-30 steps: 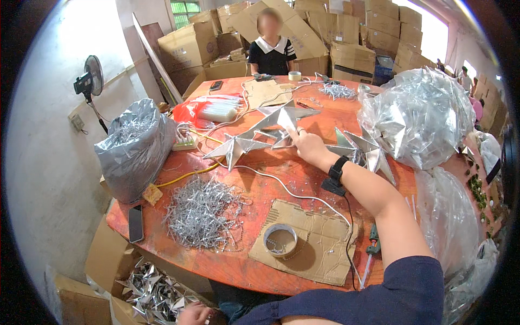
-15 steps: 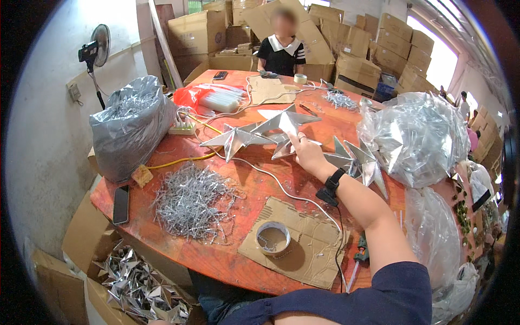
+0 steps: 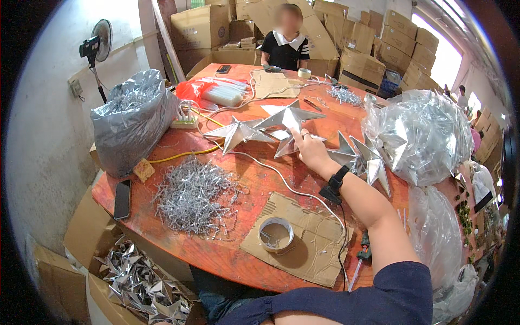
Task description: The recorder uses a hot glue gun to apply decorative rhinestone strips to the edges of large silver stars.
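My right hand (image 3: 313,151) reaches across the table with its index finger stretched out onto a silver folded star (image 3: 291,116). The other fingers look curled, and no grip on the star shows. This star overlaps a second silver star (image 3: 238,134) on its left; silver points also show beneath the hand. More silver stars (image 3: 374,162) lie right of my wrist, which wears a black strap device (image 3: 334,187). My left hand is out of sight. Nearer me, a tape roll (image 3: 276,234) rests on a flat cardboard piece (image 3: 314,254), with a glue gun (image 3: 364,249) beside it.
Silver tinsel strands (image 3: 196,197) lie heaped at left, near a phone (image 3: 122,199) and a full grey bag (image 3: 132,124). A clear bag (image 3: 417,141) of silver pieces stands at right. White cables (image 3: 281,184) cross the table. A box of silver stars (image 3: 143,287) sits below. A person (image 3: 284,51) is opposite.
The view has shifted slightly. My right hand stays at the same star with its index finger extended, and the stars keep their places.
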Action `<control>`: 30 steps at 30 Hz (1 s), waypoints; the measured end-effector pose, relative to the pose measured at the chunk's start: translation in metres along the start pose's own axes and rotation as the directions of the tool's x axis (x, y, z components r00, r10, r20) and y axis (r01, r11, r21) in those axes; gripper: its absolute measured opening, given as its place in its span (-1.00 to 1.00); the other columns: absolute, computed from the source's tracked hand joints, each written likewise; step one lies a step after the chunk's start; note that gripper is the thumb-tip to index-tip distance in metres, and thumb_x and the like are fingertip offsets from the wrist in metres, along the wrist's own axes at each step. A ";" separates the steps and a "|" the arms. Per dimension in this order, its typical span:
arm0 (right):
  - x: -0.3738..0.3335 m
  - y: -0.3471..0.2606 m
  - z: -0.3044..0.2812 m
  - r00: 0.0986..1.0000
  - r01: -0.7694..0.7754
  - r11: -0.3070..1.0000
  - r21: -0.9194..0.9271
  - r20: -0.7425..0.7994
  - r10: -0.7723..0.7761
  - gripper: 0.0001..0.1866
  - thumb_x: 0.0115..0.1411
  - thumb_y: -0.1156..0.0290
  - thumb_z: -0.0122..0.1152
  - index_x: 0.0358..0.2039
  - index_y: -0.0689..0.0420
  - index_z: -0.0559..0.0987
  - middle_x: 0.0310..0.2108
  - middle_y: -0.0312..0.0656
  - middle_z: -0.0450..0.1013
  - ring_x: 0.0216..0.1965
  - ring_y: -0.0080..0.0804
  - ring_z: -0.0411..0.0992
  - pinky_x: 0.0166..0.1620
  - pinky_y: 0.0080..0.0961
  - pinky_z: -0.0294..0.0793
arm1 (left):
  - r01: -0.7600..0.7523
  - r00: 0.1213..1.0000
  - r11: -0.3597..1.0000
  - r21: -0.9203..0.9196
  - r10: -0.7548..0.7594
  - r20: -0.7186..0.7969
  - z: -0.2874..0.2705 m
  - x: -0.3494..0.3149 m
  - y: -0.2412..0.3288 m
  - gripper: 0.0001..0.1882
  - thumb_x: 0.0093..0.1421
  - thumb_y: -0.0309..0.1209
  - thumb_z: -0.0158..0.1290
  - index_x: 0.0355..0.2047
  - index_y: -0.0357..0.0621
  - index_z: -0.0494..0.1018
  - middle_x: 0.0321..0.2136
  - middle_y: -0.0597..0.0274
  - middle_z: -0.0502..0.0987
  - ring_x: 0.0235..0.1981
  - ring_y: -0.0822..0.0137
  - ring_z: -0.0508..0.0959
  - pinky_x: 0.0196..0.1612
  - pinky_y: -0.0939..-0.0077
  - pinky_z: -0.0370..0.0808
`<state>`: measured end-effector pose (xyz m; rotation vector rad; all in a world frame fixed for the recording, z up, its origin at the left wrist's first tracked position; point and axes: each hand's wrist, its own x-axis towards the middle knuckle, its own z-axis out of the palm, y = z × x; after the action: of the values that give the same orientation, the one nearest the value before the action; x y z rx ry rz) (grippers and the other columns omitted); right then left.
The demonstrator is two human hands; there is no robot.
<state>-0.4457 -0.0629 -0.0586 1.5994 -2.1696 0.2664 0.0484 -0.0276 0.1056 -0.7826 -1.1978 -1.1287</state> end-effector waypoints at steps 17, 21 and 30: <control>-0.001 -0.002 -0.001 1.000 0.013 1.000 -0.006 -0.026 -0.013 -0.23 0.02 0.60 0.12 0.30 0.12 0.15 -0.13 0.14 0.36 -0.27 0.01 0.53 -0.32 -0.24 0.59 | 0.109 0.994 0.994 -0.012 -0.109 0.020 -0.003 0.005 -0.006 -0.92 0.12 -0.42 0.03 -0.48 -0.06 0.50 -0.53 0.34 0.49 -0.57 0.38 0.48 -0.50 0.47 0.42; -0.002 -0.001 0.005 0.999 0.013 1.000 -0.013 -0.039 -0.013 -0.22 0.02 0.60 0.13 0.30 0.12 0.15 -0.12 0.15 0.36 -0.26 0.02 0.52 -0.32 -0.24 0.59 | 0.080 0.996 0.996 0.047 -0.079 -0.032 0.002 0.004 -0.007 -0.93 0.13 -0.42 0.02 -0.47 -0.02 0.50 -0.52 0.38 0.48 -0.57 0.40 0.47 -0.49 0.50 0.39; -0.003 -0.001 0.007 0.996 0.022 1.000 0.005 -0.082 -0.021 -0.25 0.05 0.60 0.10 0.29 0.11 0.16 -0.14 0.14 0.37 -0.25 0.02 0.52 -0.33 -0.23 0.58 | 0.123 0.990 0.987 0.102 -0.128 0.051 -0.001 0.004 -0.010 -0.91 0.15 -0.41 0.01 -0.49 0.04 0.46 -0.52 0.44 0.46 -0.58 0.45 0.45 -0.50 0.52 0.37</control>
<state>-0.4462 -0.0638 -0.0663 1.5862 -2.0907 0.3264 0.0391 -0.0329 0.1085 -0.6756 -1.3567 -1.1463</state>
